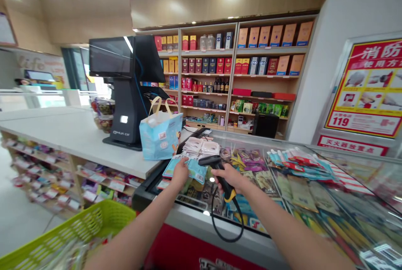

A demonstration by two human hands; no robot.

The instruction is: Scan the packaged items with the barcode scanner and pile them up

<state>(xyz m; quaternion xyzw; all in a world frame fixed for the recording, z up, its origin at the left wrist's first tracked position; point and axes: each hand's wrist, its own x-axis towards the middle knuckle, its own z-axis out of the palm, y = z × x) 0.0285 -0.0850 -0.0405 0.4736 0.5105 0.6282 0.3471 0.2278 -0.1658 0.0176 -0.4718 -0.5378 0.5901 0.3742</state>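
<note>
My right hand is wrapped round a black barcode scanner with a yellow-trimmed handle base and a cable looping down. The scanner's head points left, over a flat blue packet with a printed barcode. My left hand grips the packet with its fingers closed at the near left side; the fingertips are partly hidden. Beyond it, small white packets lie heaped on the glass-topped freezer. A blue paper bag with cream handles stands upright on the white counter, left of my hands.
A black checkout terminal and clear tubs stand on the white counter. Below left is a green basket with packages inside. Red, white and blue packets lie on the freezer's right. Shelves of boxed goods line the back wall.
</note>
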